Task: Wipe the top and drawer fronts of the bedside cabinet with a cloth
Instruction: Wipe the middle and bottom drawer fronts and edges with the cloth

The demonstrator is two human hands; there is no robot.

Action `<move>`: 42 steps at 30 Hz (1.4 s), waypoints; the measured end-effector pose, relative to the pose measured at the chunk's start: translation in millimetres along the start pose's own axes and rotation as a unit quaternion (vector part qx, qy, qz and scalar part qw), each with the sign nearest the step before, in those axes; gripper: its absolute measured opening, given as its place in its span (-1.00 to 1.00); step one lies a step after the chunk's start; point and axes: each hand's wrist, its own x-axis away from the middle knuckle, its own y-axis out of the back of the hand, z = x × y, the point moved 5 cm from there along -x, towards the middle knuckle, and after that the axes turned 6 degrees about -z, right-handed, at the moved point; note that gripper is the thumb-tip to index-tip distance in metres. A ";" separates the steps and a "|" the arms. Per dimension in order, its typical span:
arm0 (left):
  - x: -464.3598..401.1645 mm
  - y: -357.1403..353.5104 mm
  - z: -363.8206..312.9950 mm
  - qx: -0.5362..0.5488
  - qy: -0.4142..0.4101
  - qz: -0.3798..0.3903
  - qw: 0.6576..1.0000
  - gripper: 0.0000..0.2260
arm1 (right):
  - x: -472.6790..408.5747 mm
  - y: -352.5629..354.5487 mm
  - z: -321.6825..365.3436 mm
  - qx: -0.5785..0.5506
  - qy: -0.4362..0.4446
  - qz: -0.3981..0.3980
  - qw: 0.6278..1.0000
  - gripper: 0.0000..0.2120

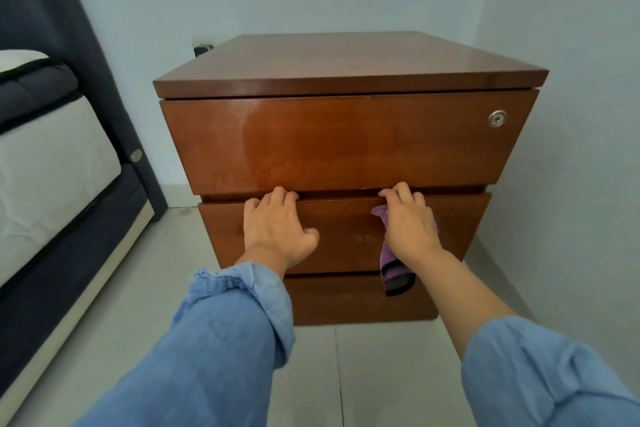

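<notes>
Fingers [280,196] of both hands curl over the middle drawer's [343,236] top edge. Right hand [408,222] pins the purple cloth [391,270] — it hangs lengthwise, pointing down.

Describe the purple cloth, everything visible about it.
The purple cloth is a soft fabric piece with a dark band along its lower end. It hangs limp in front of the middle drawer of the cabinet, its lower end reaching the bottom drawer. The right hand covers most of it, holding it against the drawer front while the fingers hook over the drawer's top edge. A small fold sticks out beside the thumb. Its full size is hidden.
</notes>
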 end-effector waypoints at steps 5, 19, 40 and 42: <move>-5.4 5.6 -1.0 -0.015 -0.004 0.014 1.000 -0.43 | -6.2 7.2 1.2 -0.001 0.001 0.015 1.000 -0.54; 6.9 11.8 -0.8 -0.001 0.035 -0.045 0.998 -0.60 | -0.4 16.1 -2.9 -0.060 0.013 0.047 0.997 -0.69; 36.2 -9.0 -90.4 0.057 -0.061 -0.061 0.995 -0.34 | 14.7 47.9 -109.5 -0.033 -0.119 -0.196 0.973 -0.71; 35.4 -9.8 -88.8 0.053 -0.064 -0.063 0.995 -0.33 | 18.5 47.5 -106.2 0.006 -0.136 -0.167 0.976 -0.71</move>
